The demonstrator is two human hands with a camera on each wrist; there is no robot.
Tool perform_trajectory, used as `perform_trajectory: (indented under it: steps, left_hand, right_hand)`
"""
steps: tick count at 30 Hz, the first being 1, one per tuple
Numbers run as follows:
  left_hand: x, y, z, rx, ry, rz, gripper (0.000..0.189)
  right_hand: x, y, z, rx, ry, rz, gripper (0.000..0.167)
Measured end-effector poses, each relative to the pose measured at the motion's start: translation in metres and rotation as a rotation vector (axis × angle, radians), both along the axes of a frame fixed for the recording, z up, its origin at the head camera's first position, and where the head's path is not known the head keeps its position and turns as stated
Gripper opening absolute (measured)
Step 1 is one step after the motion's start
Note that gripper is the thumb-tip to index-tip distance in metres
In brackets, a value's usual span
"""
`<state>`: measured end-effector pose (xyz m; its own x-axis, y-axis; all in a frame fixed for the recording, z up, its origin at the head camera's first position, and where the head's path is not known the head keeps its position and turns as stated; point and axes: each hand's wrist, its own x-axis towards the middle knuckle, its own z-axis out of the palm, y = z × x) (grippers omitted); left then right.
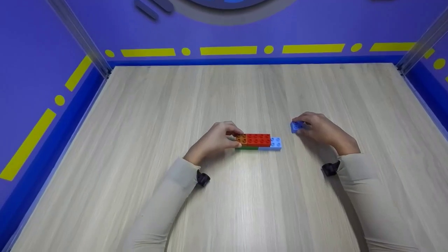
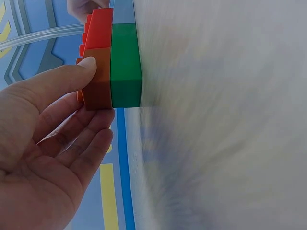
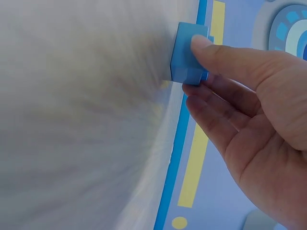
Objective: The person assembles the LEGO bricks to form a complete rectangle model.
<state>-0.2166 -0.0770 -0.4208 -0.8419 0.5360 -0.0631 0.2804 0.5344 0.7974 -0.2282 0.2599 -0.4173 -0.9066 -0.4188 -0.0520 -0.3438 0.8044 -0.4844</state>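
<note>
My left hand (image 1: pixel 218 138) pinches the orange-brown brick (image 2: pixel 98 86) at the left end of a small two-layer brick stack. Beside that brick in the top layer is a red brick (image 1: pixel 259 139). Underneath lie a green brick (image 2: pixel 126 67) and a light blue brick (image 1: pixel 276 144), whose studded right end sticks out past the red one. To the right and slightly farther back, my right hand (image 1: pixel 322 129) holds a blue brick (image 3: pixel 188 55) between thumb and fingers, apart from the stack. In the head view, fingers partly cover this brick (image 1: pixel 296 126).
A pale wood-grain table (image 1: pixel 231 210) lies under both hands. Blue panels with yellow markings (image 1: pixel 228 50) stand along its back and sides. Each wrist carries a small black device (image 1: pixel 203 178) on a light sleeve.
</note>
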Motion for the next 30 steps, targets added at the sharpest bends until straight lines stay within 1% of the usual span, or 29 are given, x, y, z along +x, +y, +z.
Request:
perform_trajectory:
  steps: [3, 10, 17, 24, 30]
  left_hand:
    - [-0.0003, -0.0002, -0.0005, 0.000, 0.000, 0.000, 0.030]
    - [-0.0012, 0.0005, -0.0007, 0.009, 0.038, -0.024, 0.032]
    - [-0.0012, 0.0004, -0.0012, 0.008, 0.033, -0.017, 0.032]
    - [-0.0018, 0.0004, -0.0021, 0.015, 0.032, -0.020, 0.032]
    - [-0.0015, 0.0006, -0.0012, -0.002, 0.031, -0.018, 0.032]
  right_hand:
    - [0.0008, 0.0000, 0.0009, -0.003, -0.011, -0.001, 0.037]
    - [0.0030, -0.0005, 0.0025, -0.016, 0.000, 0.022, 0.034]
    - [0.0048, -0.0027, 0.0028, -0.015, -0.018, 0.019, 0.034]
    - [0.0062, -0.0046, 0.0032, -0.013, -0.023, 0.041, 0.034]
    - [0.0068, -0.0081, 0.0052, -0.012, -0.004, 0.051, 0.033]
